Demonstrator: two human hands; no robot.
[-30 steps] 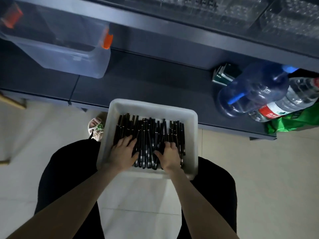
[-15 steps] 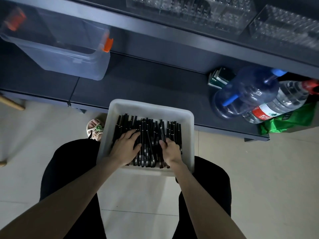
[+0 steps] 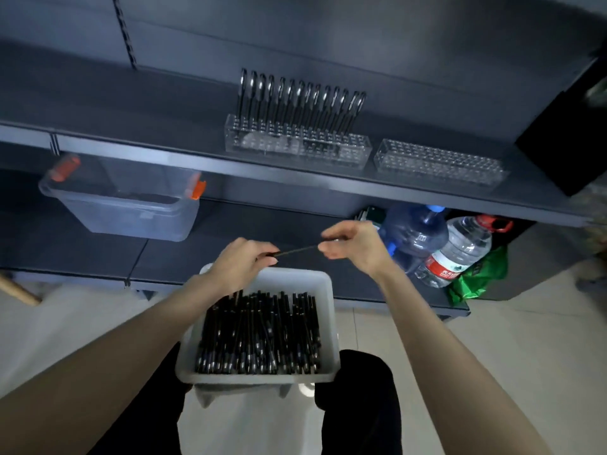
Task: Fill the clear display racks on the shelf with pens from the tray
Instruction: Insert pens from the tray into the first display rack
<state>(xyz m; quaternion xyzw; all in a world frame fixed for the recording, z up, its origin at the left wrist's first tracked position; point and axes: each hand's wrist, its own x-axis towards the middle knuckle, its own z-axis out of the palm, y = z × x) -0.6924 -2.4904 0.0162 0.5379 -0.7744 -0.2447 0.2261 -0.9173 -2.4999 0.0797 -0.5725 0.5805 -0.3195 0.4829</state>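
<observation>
A white tray (image 3: 330,323) rests on my lap, filled with several black pens (image 3: 259,333). Above its far edge both hands hold one black pen (image 3: 297,250) level: my left hand (image 3: 241,262) pinches its left end, my right hand (image 3: 353,243) pinches its right end. On the upper shelf stands a clear display rack (image 3: 297,147) with a back row of several upright pens (image 3: 299,105). To its right sits a second clear rack (image 3: 438,162) with no pens in it.
A clear storage box with orange clips (image 3: 124,205) stands on the lower shelf at left. Two large water bottles (image 3: 437,244) and a green bag (image 3: 476,277) lie on the lower shelf at right. A dark box (image 3: 565,133) sits at the upper shelf's right end.
Both hands left the pile in the tray and rose above its far edge with one pen held between them. The view tilted up, revealing the upper shelf and racks.
</observation>
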